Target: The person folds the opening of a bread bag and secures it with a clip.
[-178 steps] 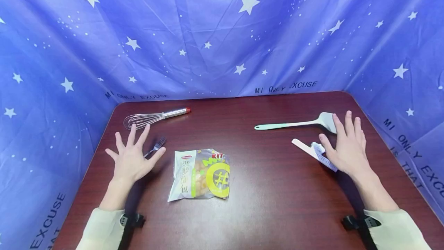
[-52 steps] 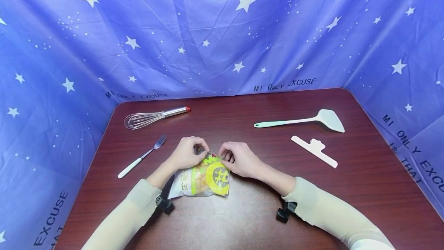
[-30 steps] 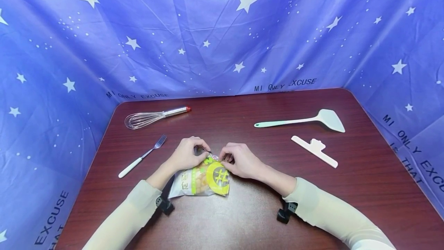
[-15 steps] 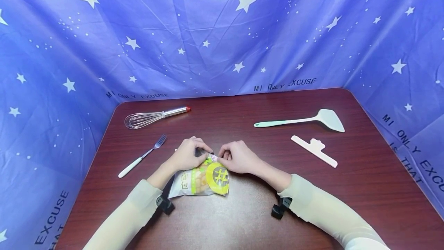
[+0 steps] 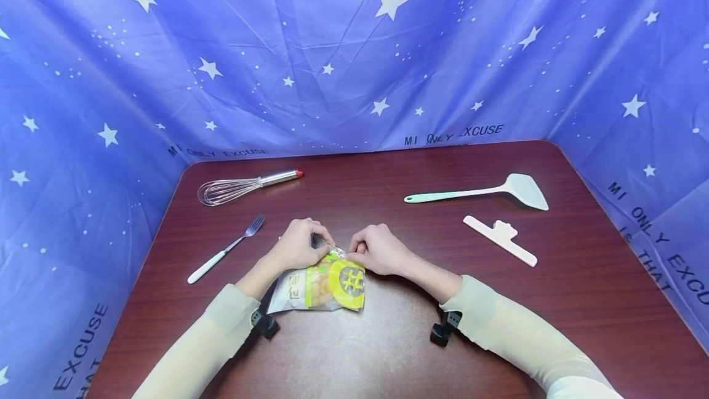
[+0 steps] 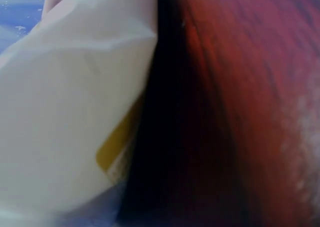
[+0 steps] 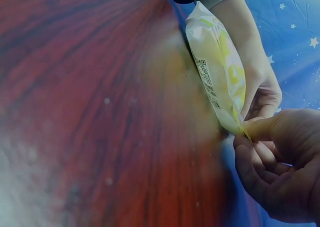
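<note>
A clear, white and yellow-green snack bag (image 5: pixel 318 288) with pale round pieces inside lies on the table's near middle. My left hand (image 5: pixel 301 245) pinches its far edge between thumb and fingers. Beside it, a short gap away, my right hand (image 5: pixel 382 250) pinches the same edge near the right corner. In the right wrist view, the right thumb and fingers (image 7: pixel 257 129) grip the end of the bag (image 7: pixel 220 72), and the left hand is behind it. The left wrist view is mostly filled by a pale surface; the left fingers' work is hidden there.
A whisk (image 5: pixel 249 188) lies at the back left, with a white-handled fork (image 5: pixel 227 249) in front of it. At the right are a pale green spatula (image 5: pixel 482 193) and a pinkish-white bag clip (image 5: pixel 501 239). A blue starry curtain (image 5: pixel 354 54) borders the table (image 5: pixel 360 356).
From spread open above the table's sides, both hands came together onto the bag's far edge and took hold of it. Lately the right hand has turned slightly while pinching; the bag stays in place.
</note>
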Available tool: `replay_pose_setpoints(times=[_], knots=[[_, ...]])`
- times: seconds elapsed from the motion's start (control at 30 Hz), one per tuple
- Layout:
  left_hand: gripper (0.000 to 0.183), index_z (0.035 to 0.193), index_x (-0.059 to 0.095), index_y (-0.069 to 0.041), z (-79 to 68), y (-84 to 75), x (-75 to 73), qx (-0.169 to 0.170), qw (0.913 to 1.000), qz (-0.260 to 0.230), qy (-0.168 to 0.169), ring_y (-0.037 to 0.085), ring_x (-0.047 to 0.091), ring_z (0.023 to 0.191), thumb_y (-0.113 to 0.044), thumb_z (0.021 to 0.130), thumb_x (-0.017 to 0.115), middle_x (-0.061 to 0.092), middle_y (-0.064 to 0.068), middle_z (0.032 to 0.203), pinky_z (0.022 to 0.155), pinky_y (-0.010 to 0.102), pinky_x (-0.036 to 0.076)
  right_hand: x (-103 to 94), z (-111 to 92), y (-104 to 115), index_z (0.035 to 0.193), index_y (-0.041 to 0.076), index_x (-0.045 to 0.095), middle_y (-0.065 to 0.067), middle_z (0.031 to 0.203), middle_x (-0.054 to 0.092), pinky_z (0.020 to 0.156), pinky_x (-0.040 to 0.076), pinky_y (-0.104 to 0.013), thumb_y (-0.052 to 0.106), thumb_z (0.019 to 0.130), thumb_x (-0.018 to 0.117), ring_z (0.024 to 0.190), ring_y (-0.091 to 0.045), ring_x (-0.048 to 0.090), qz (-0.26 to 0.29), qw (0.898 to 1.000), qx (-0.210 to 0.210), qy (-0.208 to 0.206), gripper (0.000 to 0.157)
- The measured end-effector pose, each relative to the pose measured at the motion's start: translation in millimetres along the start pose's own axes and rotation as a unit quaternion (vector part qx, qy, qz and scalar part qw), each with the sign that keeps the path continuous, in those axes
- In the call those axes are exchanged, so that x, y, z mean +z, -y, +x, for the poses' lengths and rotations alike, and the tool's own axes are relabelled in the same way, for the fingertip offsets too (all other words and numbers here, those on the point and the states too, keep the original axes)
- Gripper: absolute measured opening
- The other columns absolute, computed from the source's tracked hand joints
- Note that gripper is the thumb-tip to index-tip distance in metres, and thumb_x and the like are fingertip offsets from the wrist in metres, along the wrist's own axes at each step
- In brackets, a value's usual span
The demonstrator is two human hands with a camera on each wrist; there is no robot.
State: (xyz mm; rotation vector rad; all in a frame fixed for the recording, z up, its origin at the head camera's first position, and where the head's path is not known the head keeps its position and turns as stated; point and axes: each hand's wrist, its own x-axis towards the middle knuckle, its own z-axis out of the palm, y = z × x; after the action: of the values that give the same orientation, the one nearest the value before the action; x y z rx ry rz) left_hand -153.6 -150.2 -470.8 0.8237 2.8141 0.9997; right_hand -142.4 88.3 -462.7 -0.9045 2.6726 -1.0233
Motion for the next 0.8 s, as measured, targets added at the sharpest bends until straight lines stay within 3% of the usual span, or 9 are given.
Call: replay_pose_setpoints(times=[0.23,0.43,0.8], knots=[[0.011,0.082,0.082,-0.024,-1.1,-1.4,-0.8,-0.008,1.0000,-0.005,-0.002,0.010,0.059,0.081,-0.013,0.085,0.081,0.076,-0.010,0.083,0.076,0.030,0.047,-1.1,-3,-4,0.082,0.019,0.083,0.012,0.064,0.071,0.060,0.049,-0.016,0.022,0.094,0.081,0.056,0.008,0.054,0.016,1.000,-0.015,0.001,0.013],[0.011,0.082,0.082,-0.024,-1.8,1.7,0.6,-0.003,1.0000,-0.006,-0.002,0.010,0.059,0.081,-0.013,0.085,0.081,0.075,-0.011,0.083,0.076,0.029,0.047,-3.0,-2,-7,0.089,0.016,0.084,0.012,0.072,0.075,0.065,0.053,-0.014,0.019,0.094,0.080,0.063,0.009,0.060,0.014,0.999,-0.031,0.018,0.007],[0.011,0.083,0.082,-0.025,-1.1,2.5,-0.2,0.001,1.0000,-0.008,0.001,0.009,0.058,0.080,-0.014,0.086,0.081,0.075,-0.011,0.083,0.074,0.028,0.047,-19.1,-6,-17,0.093,0.018,0.083,0.013,0.077,0.075,0.068,0.056,-0.017,0.019,0.094,0.079,0.069,0.007,0.065,0.012,0.999,-0.024,0.037,0.004]])
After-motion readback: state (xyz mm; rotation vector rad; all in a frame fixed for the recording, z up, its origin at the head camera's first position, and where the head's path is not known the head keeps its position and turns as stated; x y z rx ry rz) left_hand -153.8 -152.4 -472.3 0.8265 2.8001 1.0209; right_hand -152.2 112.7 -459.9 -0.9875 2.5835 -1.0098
